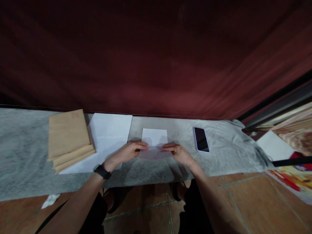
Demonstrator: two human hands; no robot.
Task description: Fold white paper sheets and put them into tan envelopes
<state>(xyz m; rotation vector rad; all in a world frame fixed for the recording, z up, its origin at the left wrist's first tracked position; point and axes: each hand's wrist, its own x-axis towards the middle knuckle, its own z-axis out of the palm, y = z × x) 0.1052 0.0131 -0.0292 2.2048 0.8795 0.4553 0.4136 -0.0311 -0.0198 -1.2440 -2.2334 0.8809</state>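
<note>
A small white sheet of paper (154,136) lies in front of me on the grey cloth, with its near part bent up or folded and in shadow. My left hand (133,150) pinches the paper's left edge between thumb and fingers. On the opposite edge, my right hand (178,152) grips the paper the same way. Larger white sheets (110,126) lie to the left of my left hand. A stack of brown envelopes (68,131) rests partly on top of those sheets. To the right of my right hand is a phone (201,139) with a dark screen and a pale purple edge.
The grey cloth (226,146) covers a long narrow surface. Behind it hangs a dark red curtain (156,71). Dark bars (275,105) and a colourful printed sheet (297,182) are at the right. A crumpled white tissue (50,201) lies on the tiled floor (258,198).
</note>
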